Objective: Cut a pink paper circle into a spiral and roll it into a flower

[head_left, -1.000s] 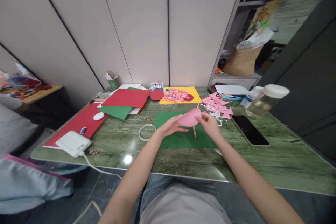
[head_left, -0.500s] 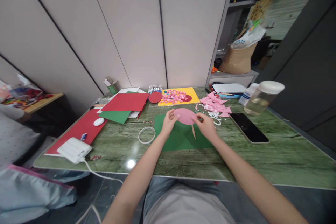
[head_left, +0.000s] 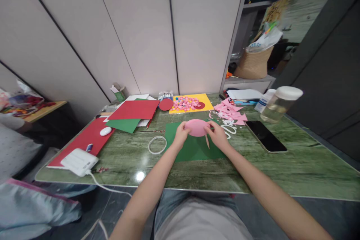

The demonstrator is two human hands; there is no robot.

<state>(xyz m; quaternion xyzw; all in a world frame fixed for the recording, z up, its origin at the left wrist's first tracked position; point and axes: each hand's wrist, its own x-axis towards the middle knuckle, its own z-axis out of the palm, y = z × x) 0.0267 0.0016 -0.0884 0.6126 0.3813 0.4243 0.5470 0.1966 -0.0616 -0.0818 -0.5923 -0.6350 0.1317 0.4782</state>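
Observation:
A round pink paper disc (head_left: 196, 128) is held up between my two hands, above a green paper sheet (head_left: 194, 152) on the table. My left hand (head_left: 181, 135) pinches the disc's left edge. At the opposite edge, my right hand (head_left: 218, 135) grips it between thumb and fingers. A pencil (head_left: 207, 141) shows below the disc near my right fingers, its point towards me; whether it lies on the sheet or is held I cannot tell. Just right of my right hand are white scissors handles (head_left: 231, 130), partly hidden.
Pink paper scraps (head_left: 229, 110), a phone (head_left: 266, 136) and a lidded bottle (head_left: 281, 105) stand to the right. Pink pieces cover a yellow sheet (head_left: 207, 99) at the back. Left are a white ring (head_left: 157, 145), red paper (head_left: 135, 109) and a white power bank (head_left: 79, 161). A person sits far left.
Both hands have lowered the pink disc slightly towards me and curve its edge more. More of the white handles shows beside my right hand.

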